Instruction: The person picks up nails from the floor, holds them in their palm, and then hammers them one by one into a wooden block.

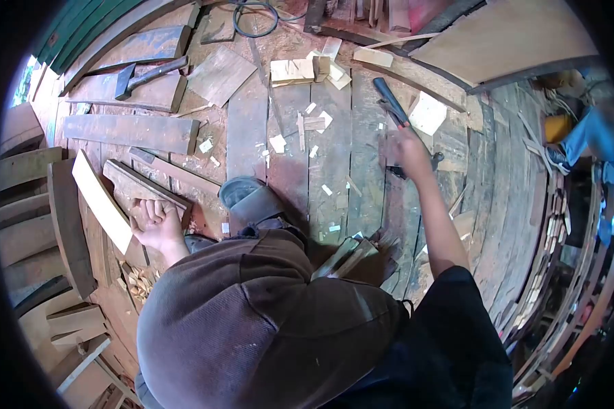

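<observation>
My left hand [158, 226] is palm up with its fingers curled in and nothing showing in them. It lies between a pale curved wooden slat [104, 203] and a darker board [147, 184], the thumb side overlapping the slat's edge. Stretched out over the plank floor, my right hand [413, 153] is smeared by motion. Its fingers are right at the lower end of a long dark tool [389, 101] with orange-red marks; I cannot tell whether they grip it. Just beside that wrist is a small black object [436, 160], partly hidden by the hand.
A hammer-like tool [150, 76] lies on curved boards at the upper left. Wood offcuts [292, 71] and pale chips are scattered over the plank floor [329, 150]. Curved pieces [71, 225] are stacked at left. A sandalled foot [252, 201] stands in the middle. Blue cloth [587, 133] shows at right.
</observation>
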Demonstrator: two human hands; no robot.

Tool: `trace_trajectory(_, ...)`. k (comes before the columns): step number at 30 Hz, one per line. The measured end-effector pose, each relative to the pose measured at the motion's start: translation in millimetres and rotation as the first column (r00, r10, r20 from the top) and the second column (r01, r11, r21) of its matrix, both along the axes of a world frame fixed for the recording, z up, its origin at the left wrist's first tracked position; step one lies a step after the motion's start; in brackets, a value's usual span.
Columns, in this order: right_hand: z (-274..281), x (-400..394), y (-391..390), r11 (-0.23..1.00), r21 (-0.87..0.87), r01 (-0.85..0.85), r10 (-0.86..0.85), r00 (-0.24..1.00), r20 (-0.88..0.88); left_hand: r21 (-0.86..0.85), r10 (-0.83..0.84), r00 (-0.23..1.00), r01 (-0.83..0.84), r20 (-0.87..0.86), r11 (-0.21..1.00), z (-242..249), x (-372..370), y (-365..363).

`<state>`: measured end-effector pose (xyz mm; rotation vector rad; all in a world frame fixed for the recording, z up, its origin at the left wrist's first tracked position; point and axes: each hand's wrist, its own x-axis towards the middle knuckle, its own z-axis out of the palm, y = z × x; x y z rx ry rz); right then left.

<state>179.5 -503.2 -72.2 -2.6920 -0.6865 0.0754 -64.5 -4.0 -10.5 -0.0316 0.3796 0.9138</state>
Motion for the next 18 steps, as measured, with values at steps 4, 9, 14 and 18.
trace_trajectory(4, -30.7, -14.1, 26.0, 0.996, 0.082, -0.045, 0.054, 0.992, -0.116, 0.067, -0.103, 0.993, 0.099, 0.053, 0.993, 2.5, 5.9, -9.9)
trace_trajectory(9, -47.8, -16.5, 34.3, 0.995, 0.087, 0.051, -0.039, 0.990, -0.136, 0.061, -0.107, 0.990, 0.102, 0.089, 0.993, 9.5, 3.3, -11.8)
trace_trajectory(14, -43.7, -12.5, 36.7, 0.936, 0.292, 0.195, -0.143, 0.971, -0.192, 0.064, -0.084, 0.996, 0.082, 0.036, 0.995, -3.3, 0.8, -8.4)
trace_trajectory(18, -24.5, -10.0, 57.1, 0.814, 0.454, 0.361, -0.209, 0.913, -0.351, -0.035, -0.073, 0.997, 0.073, -0.017, 0.997, 3.6, 10.4, -18.6)
